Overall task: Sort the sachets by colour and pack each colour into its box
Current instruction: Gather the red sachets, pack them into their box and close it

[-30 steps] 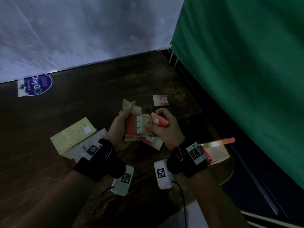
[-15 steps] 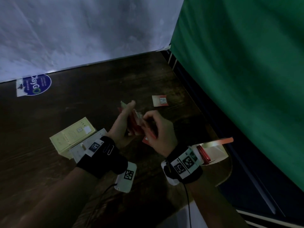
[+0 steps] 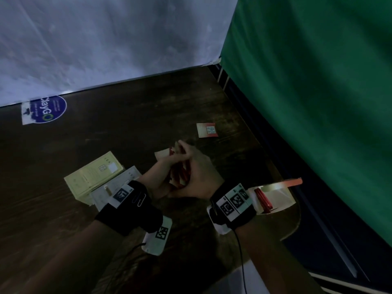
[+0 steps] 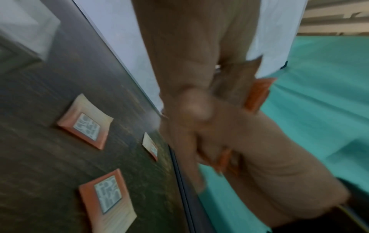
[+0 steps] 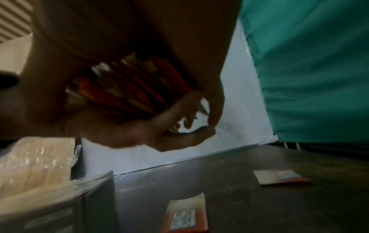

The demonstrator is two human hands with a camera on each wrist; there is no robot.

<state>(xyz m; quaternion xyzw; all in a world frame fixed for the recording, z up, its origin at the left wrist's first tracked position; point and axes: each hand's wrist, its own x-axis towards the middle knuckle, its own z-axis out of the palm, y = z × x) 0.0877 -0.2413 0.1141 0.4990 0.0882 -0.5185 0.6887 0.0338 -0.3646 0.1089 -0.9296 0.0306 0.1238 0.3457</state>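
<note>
Both hands meet over the table's middle and hold one stack of red sachets [image 3: 180, 174] on edge between them. My left hand [image 3: 162, 174] grips it from the left, and my right hand [image 3: 201, 175] wraps over it from the right. The right wrist view shows the sachet stack [image 5: 129, 88] fanned under the curled fingers [image 5: 179, 110]. One red sachet [image 3: 207, 130] lies alone farther back, and a pale one [image 3: 161, 154] peeks out behind the hands. An open red box [image 3: 275, 200] holding red sachets stands by my right wrist.
A yellow box [image 3: 93, 175] and a white box [image 3: 114, 188] lie left of my left wrist. Loose red sachets [image 4: 85, 121] [image 4: 107, 197] lie flat on the dark wood. A green curtain [image 3: 307, 102] hangs past the table's right edge, and a white wall [image 3: 106, 39] stands behind.
The stack, held flat and fanned in my left hand a second ago, now stands on edge. My right hand has rolled over it and closed around it.
</note>
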